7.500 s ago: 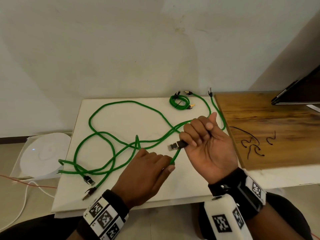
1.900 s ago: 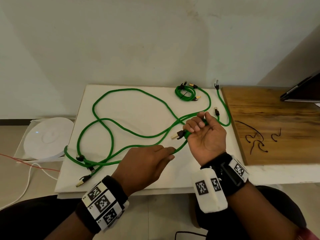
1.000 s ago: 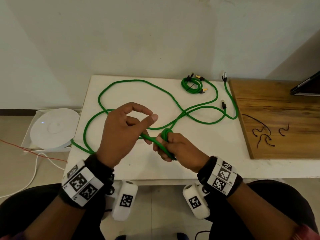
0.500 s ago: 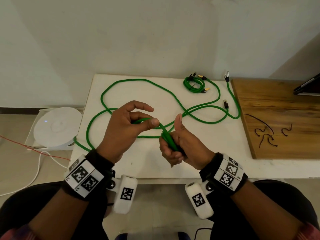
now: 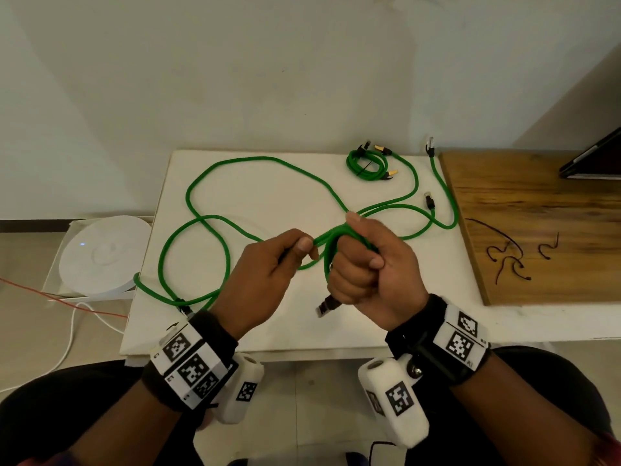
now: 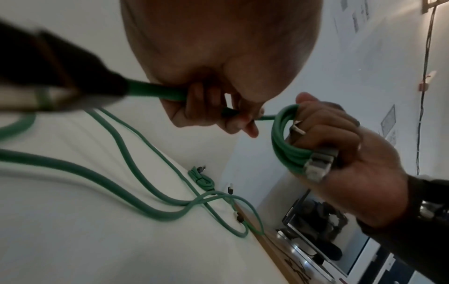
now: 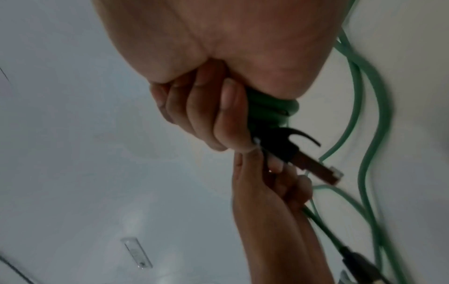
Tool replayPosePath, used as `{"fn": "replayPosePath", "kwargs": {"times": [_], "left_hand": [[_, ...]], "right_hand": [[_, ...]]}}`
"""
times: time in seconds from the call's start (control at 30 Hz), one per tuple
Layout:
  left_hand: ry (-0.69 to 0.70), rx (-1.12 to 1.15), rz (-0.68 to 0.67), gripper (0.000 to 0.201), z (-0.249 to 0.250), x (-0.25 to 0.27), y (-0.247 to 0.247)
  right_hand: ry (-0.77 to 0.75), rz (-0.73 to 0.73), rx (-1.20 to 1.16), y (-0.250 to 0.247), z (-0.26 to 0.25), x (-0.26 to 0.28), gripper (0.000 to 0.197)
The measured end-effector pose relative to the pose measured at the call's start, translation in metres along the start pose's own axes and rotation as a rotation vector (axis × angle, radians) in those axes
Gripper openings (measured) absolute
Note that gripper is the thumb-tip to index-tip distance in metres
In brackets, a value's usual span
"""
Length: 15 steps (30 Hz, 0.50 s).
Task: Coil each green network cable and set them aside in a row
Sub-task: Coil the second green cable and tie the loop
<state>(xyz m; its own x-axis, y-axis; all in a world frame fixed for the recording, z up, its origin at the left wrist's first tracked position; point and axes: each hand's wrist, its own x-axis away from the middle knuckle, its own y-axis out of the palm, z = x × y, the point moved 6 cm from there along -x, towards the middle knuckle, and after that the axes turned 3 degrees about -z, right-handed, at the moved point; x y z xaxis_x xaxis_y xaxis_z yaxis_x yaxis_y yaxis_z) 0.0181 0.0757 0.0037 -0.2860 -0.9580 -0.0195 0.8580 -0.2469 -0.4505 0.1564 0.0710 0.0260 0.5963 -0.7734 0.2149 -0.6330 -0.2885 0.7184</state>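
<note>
Mid-coil: your right hand (image 5: 369, 264) fisted the loops of green cable (image 5: 255, 159), left hand (image 5: 268, 264) pinched the feed strand, slack sprawled toward the tabletop's (image 5: 302, 338) left edge; next, feed another wrap.

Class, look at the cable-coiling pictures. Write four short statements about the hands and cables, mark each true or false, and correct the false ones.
1. The right hand holds loops of green cable. True.
2. The left hand rests flat and empty on the white board. False: it pinches the cable feeding the loops.
3. A small tied coil lies at the board's far edge. True.
4. All cable is already coiled. False: long loose cable lies spread across the board.
</note>
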Motion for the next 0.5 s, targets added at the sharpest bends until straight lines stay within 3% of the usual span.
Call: {"fn": "replayPosePath", "kwargs": {"times": [0.23,0.33,0.43,0.5], "left_hand": [[-0.007,-0.091,-0.281,0.025,-0.002,0.007,0.033],[0.012,-0.184,-0.402,0.037,-0.001,0.011,0.043],[-0.011,-0.198,-0.414,0.043,0.002,0.014,0.048],[0.021,-0.26,-0.448,0.034,0.003,0.016,0.05]], "right_hand": [[-0.126,0.051,-0.344,-0.019,-0.01,-0.003,0.06],[-0.181,0.101,-0.479,-0.033,-0.011,-0.005,0.061],[-0.201,0.148,-0.534,-0.04,-0.008,-0.008,0.059],[-0.236,0.226,-0.499,-0.046,-0.008,-0.009,0.056]]}}
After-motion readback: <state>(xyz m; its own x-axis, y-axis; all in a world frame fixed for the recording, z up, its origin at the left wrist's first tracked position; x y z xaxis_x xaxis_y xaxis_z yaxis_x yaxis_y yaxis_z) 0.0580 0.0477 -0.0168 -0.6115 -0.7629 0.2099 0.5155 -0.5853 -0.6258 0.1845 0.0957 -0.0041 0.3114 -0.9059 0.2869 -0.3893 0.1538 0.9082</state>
